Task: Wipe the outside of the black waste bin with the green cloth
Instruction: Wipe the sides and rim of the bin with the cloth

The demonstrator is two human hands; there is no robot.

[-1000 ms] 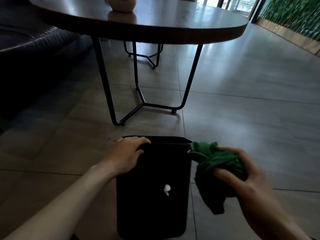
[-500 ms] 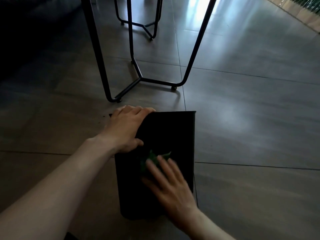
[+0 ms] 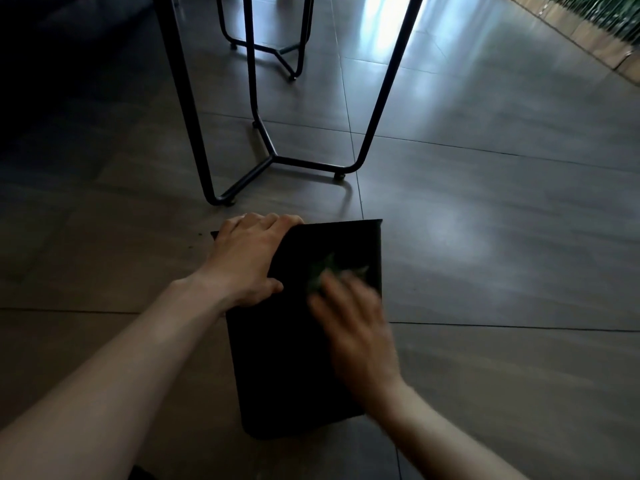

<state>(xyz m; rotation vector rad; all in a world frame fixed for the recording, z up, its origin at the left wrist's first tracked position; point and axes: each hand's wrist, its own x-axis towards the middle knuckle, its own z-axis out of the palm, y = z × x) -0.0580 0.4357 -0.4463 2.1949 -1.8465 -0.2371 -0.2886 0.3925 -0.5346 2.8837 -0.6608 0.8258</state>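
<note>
The black waste bin stands on the tiled floor just in front of me, its near side facing up at the camera. My left hand grips the bin's top left rim, fingers curled over the edge. My right hand, blurred by motion, lies flat on the bin's near side toward the right edge and presses the green cloth against it. Only a crumpled bit of the cloth shows past my fingertips; the rest is hidden under the hand.
The black metal legs of a table stand on the floor right behind the bin. A second metal frame sits farther back. A dark sofa fills the far left. Wooden edging with greenery runs along the far right.
My right hand brought the cloth from beside the bin onto its near side, then slid it right and up. The view tilted downward. My left hand kept its grip on the rim.
</note>
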